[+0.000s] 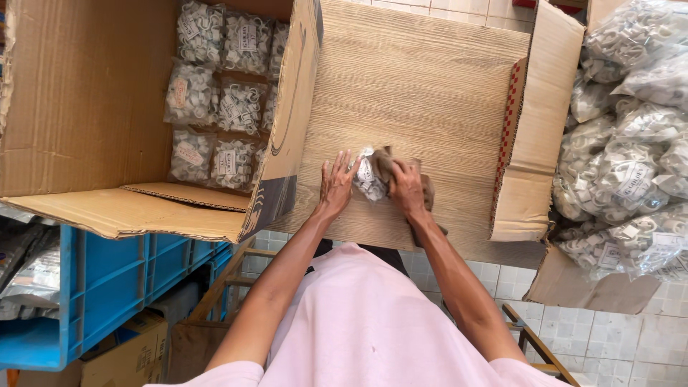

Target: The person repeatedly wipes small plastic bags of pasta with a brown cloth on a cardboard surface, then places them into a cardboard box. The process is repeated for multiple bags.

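A small clear plastic bag of white clips point(369, 178) lies on the wooden tabletop point(423, 93), partly wrapped in a sheet of brown paper point(428, 192). My left hand point(335, 183) rests flat beside the bag, its fingers spread and touching the bag's left side. My right hand point(406, 188) presses down on the brown paper at the bag's right side, gripping the paper and bag together. Part of the bag is hidden under the paper and my right hand.
An open cardboard box point(86, 93) at the left holds several bags of white clips point(218, 100). Another cardboard box point(534, 129) at the right overflows with larger clip bags point(631, 143). A blue plastic crate point(107, 287) stands below left. Tiled floor lies beneath.
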